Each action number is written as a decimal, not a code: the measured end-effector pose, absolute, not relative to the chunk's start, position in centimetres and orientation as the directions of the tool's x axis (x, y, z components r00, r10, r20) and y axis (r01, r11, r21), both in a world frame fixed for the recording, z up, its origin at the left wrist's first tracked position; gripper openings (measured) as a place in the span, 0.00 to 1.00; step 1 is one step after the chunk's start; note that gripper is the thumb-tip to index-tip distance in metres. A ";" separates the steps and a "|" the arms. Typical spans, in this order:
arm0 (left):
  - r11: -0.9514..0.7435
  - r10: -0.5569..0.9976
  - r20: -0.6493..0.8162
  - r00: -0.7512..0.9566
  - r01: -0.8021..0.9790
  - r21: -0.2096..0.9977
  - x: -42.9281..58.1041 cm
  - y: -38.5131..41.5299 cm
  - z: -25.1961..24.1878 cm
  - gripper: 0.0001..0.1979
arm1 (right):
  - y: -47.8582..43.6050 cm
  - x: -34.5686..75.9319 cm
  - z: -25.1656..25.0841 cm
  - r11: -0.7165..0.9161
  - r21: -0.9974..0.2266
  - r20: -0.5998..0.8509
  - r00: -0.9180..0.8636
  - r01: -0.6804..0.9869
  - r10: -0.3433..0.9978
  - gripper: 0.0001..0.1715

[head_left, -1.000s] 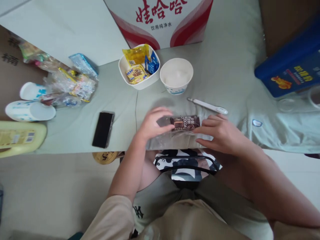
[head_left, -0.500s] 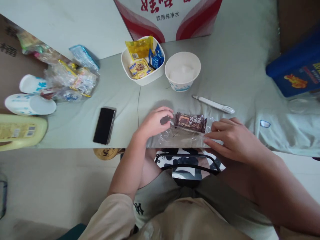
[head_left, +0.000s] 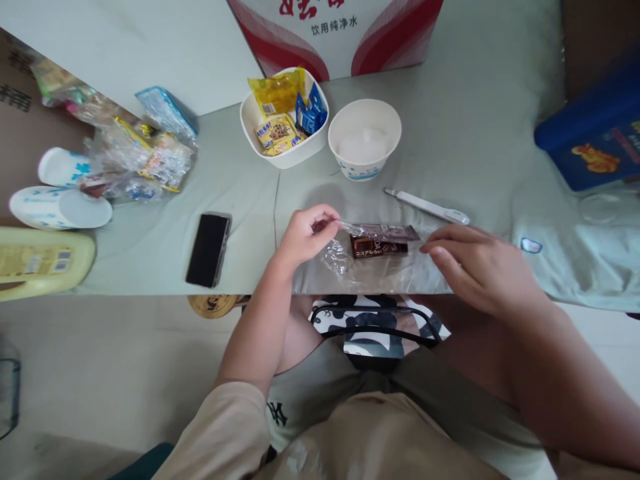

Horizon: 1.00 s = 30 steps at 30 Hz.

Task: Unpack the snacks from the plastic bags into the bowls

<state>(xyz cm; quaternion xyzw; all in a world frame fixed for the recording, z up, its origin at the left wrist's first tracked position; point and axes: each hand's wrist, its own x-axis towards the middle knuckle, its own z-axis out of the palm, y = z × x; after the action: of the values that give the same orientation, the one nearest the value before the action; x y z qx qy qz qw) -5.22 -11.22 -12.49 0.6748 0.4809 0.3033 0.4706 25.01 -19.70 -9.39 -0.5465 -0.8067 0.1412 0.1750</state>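
Observation:
A brown cocoa snack packet point(head_left: 367, 249) lies near the table's front edge, with a crumpled clear plastic bag point(head_left: 336, 257) around or under it; I cannot tell which. My left hand point(head_left: 306, 233) pinches the clear plastic at its left end. At the right end, my right hand point(head_left: 480, 267) has its thumb and fingertips closed on the plastic's edge. Between the hands the raised upper edge of the plastic is stretched in a strip, partly covering the packet. A slim white tool point(head_left: 430, 207), resembling a utility knife, rests just behind the right hand.
Behind stand a white bowl of wrapped snacks point(head_left: 247, 130) and a round paper bowl point(head_left: 363, 170) with white contents. A phone point(head_left: 209, 250) lies left. Paper cups point(head_left: 63, 208), plastic packaging point(head_left: 145, 160) and a yellow jug point(head_left: 45, 263) occupy the far left; a blue container point(head_left: 595, 150) stands right.
The plastic's upper edge has been raised between my hands and now partly covers the packet. My left hand has moved slightly up and left, my right hand slightly right.

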 end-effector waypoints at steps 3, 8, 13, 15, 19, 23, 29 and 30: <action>-0.157 0.902 -0.044 0.429 0.423 0.892 -5.0 -11.1 -12.1 0.08 | -19.4 25.0 -9.5 0.256 -0.521 0.164 -0.199 0.815 0.966 0.27; -0.238 0.862 -0.058 0.504 0.503 0.831 -4.9 -11.3 -11.9 0.19 | -19.4 24.5 -8.4 0.197 -0.680 0.246 -0.034 0.707 0.969 0.23; -0.205 0.955 0.078 0.285 0.449 0.870 -5.2 -11.0 -13.5 0.12 | -19.2 24.3 -8.4 0.244 -0.662 0.362 0.017 0.708 0.932 0.16; -0.158 0.984 0.099 0.151 0.448 0.880 -5.2 -10.7 -14.0 0.09 | -19.0 24.3 -8.8 0.270 -0.613 0.419 0.015 0.743 0.908 0.15; -0.086 0.995 0.097 -0.007 0.396 0.914 -5.1 -10.0 -14.4 0.09 | -18.9 24.1 -9.4 0.261 -0.554 0.397 -0.024 0.790 0.917 0.19; -0.065 0.995 0.085 -0.047 0.327 0.943 -4.6 -9.3 -14.4 0.09 | -18.6 24.0 -10.0 0.144 -0.554 0.269 0.012 0.820 0.963 0.11; -0.047 0.996 0.066 -0.053 0.295 0.954 -4.1 -8.5 -14.2 0.08 | -17.4 24.5 -11.4 0.125 -0.496 0.127 -0.070 0.859 0.989 0.26; -0.046 0.996 0.066 -0.059 0.297 0.954 -4.1 -8.4 -14.2 0.08 | -17.4 24.5 -11.4 0.154 -0.481 0.130 -0.103 0.863 0.986 0.27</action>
<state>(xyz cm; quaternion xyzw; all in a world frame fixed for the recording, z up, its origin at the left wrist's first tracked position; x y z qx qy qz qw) -4.10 -8.42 -14.21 0.5657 0.5714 0.4505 0.3880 24.54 -17.39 -11.39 -0.6343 -0.7287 0.1438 0.2143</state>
